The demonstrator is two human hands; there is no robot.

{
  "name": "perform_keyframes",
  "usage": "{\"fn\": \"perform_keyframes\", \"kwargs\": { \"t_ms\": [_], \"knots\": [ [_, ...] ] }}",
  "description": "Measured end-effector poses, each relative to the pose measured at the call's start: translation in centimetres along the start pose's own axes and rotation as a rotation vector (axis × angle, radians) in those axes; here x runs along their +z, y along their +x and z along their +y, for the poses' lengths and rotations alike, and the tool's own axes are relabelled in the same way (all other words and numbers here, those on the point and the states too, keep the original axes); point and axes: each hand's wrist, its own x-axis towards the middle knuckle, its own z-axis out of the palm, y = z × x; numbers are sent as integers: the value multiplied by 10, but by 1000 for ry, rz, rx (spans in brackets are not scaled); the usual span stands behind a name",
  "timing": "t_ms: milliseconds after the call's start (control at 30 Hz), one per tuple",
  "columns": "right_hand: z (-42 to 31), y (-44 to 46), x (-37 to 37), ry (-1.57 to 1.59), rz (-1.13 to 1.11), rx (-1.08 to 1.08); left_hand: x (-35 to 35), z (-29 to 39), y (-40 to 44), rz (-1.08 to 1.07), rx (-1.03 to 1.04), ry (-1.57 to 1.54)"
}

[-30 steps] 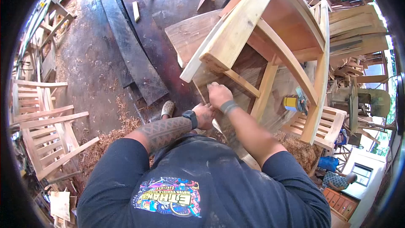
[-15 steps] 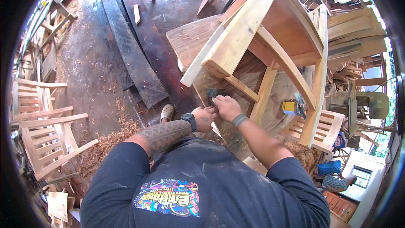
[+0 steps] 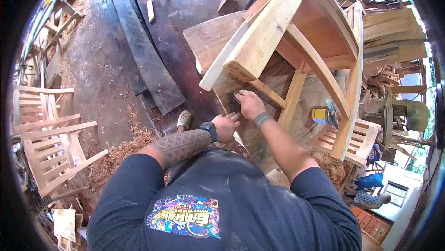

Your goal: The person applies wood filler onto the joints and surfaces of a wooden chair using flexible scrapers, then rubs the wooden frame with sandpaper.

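Note:
My right hand [image 3: 251, 105] is closed on a dark flat piece [image 3: 234, 103] that looks like sandpaper, pressed against the wooden panel [image 3: 259, 144]. Its exact kind I cannot make out. Just below and to the left, my left hand [image 3: 225, 127], with a watch at the wrist, lies with fingers stretched out at the panel's edge. Above both hands rises a pale wooden furniture frame [image 3: 273, 26] with a thick beam and curved rails, tilted on its side over the panel.
A yellow-labelled can [image 3: 319, 115] stands right of the panel. Dark planks [image 3: 143, 51] lie on the floor, with wood shavings [image 3: 121, 158] nearby. Slatted chair parts [image 3: 53, 135] stand at the left, a slatted piece [image 3: 347, 139] at the right. Another person [image 3: 371, 199] is in the background.
My right hand has moved slightly up and right with the dark piece, which has turned. The left hand's fingers have come apart from the right hand.

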Motion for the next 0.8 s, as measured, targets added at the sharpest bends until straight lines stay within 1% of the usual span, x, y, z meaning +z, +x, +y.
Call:
{"fn": "perform_keyframes", "kwargs": {
  "t_ms": [100,133,233,267,367,400,467,533,600,633,667,733,800],
  "knots": [
    [4,-22,-2,79,-99,-42,-28,2,11,-297,-75,-81],
    [2,-26,-3,64,-69,-60,-30,1,13,-314,-68,-104],
    [-11,-3,-16,50,-104,41,-6,-2,4,-71,-17,-59],
    [-14,6,-16,31,-143,77,-1,-2,3,-73,-23,-50],
    [-7,-13,0,28,-18,-69,-11,-1,7,-218,-69,-91],
    [-12,-21,0,33,0,-84,-17,-2,10,-234,-57,-89],
    [-10,-16,1,-5,-79,-21,-23,-2,11,-268,-41,-100],
    [-21,3,-18,-14,-165,64,-18,-1,8,-208,-28,-92],
    [-20,3,-12,6,-121,44,-16,-1,5,-170,-20,-64],
    [-19,4,-12,15,-91,39,-16,-1,5,-210,-32,-79],
    [-20,-5,-13,-18,-208,42,-17,-2,7,-244,-44,-90],
    [-22,-16,-5,-29,-137,-5,-17,-4,11,-298,-45,-87],
    [-22,-12,1,-87,-45,-36,-19,-4,10,-249,-29,-100]
  ]
}}
